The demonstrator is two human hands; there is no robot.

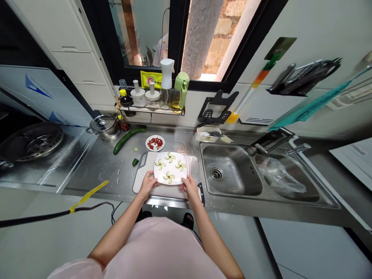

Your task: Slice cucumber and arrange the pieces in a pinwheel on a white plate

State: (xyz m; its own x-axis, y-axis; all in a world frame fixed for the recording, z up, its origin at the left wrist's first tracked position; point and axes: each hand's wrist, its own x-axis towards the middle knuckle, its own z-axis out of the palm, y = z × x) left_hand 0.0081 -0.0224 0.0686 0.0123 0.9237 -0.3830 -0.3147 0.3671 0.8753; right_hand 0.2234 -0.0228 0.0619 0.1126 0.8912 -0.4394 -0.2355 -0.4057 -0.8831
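My left hand (147, 184) and my right hand (190, 188) grip the near corners of a white square plate (170, 171), which rests on a white cutting board (139, 174). Several cucumber slices fanned into pinwheels, with red bits at their centres, lie on the plate. Behind the board lie a whole green cucumber (128, 140) and a small round plate of chopped red chili (155, 143). Two cut cucumber pieces (135, 162) sit at the board's left corner. A black knife handle (201, 193) pokes out beside my right hand.
A stainless double sink (229, 170) lies to the right, with a plastic bag (280, 176) in its far basin. A steel pot (104, 127) and a gas hob (31, 141) stand to the left. Bottles and jars line a wall shelf (151, 111) behind the counter.
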